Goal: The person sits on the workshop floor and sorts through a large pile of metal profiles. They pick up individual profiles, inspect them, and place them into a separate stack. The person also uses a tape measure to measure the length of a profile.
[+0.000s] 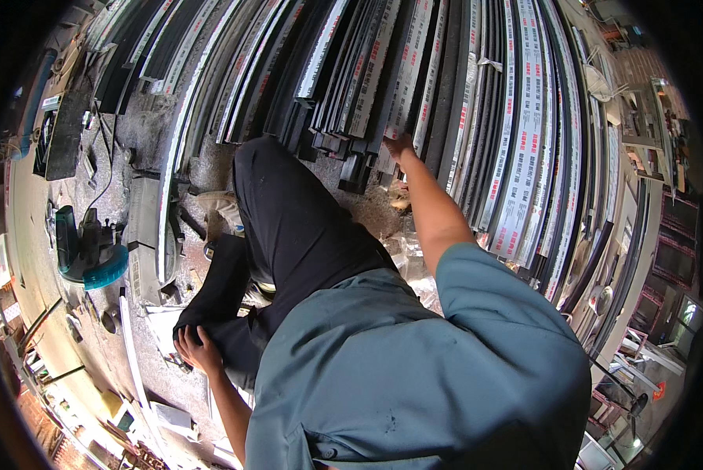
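My right hand [399, 150] reaches forward to the near end of a long film-wrapped profile [407, 76] in a stack. Its fingers are bent over the profile's end and partly hidden. Dark profile ends [354, 176] jut out just to its left, at a lower level. My left hand [198, 352] holds nothing and rests on my left knee, its fingers somewhat apart on the black trouser leg [228, 358]. I am crouched, with my right knee [257, 154] raised close to the stack.
Long profiles [522, 147] with printed film fill the front and right. At the left lie a teal-and-black power tool [93, 252], a dark open box [63, 141] and a white strip [164, 223]. Crumpled clear plastic [413, 252] lies beside my right leg. Framed panels [675, 252] stand far right.
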Demonstrator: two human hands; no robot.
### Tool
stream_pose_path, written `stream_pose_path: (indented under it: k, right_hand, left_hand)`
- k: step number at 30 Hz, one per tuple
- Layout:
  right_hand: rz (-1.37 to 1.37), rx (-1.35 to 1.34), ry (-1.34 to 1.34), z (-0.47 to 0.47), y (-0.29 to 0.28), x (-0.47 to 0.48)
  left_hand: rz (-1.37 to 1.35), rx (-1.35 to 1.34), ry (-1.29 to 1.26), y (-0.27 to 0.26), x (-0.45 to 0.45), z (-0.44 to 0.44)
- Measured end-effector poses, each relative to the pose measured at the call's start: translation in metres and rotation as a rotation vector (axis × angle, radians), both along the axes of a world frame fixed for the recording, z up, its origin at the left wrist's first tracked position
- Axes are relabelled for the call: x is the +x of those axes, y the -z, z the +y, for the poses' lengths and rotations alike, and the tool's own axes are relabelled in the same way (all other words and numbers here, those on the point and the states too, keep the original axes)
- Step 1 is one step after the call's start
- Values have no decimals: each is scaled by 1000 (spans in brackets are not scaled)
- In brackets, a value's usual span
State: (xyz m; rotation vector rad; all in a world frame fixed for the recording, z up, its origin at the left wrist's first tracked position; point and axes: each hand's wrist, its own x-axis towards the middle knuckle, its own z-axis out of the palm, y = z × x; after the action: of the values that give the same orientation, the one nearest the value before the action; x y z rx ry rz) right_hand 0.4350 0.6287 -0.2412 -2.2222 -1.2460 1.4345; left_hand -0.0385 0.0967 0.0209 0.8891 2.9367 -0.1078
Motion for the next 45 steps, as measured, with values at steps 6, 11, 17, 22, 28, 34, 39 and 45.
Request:
stream_pose_path:
  k: [6, 11, 17, 22, 28, 34, 39, 45]
  right_hand:
    - [229, 60, -12, -15, -67, 1]
    - [14, 34, 17, -20, -91, 10]
    - [3, 119, 126, -22, -108, 14]
    - [176, 68, 65, -15, -179, 44]
    - [556, -78, 217, 7, -224, 66]
    - [658, -94, 209, 56, -209, 73]
    - [708, -63, 216, 87, -199, 84]
    - [332, -106, 27, 106, -210, 77]
  left_hand:
    - [6, 17, -3, 2, 2, -2]
    - [54, 34, 50, 2, 3, -2]
    - [30, -50, -66, 1, 6, 6]
    - [6, 7, -63, 3, 7, 6]
    - [46, 19, -36, 9, 5, 5]
    - [58, 37, 2, 9, 5, 5]
    - [57, 55, -45, 7, 12, 7]
    - [51, 42, -53, 3, 14, 16]
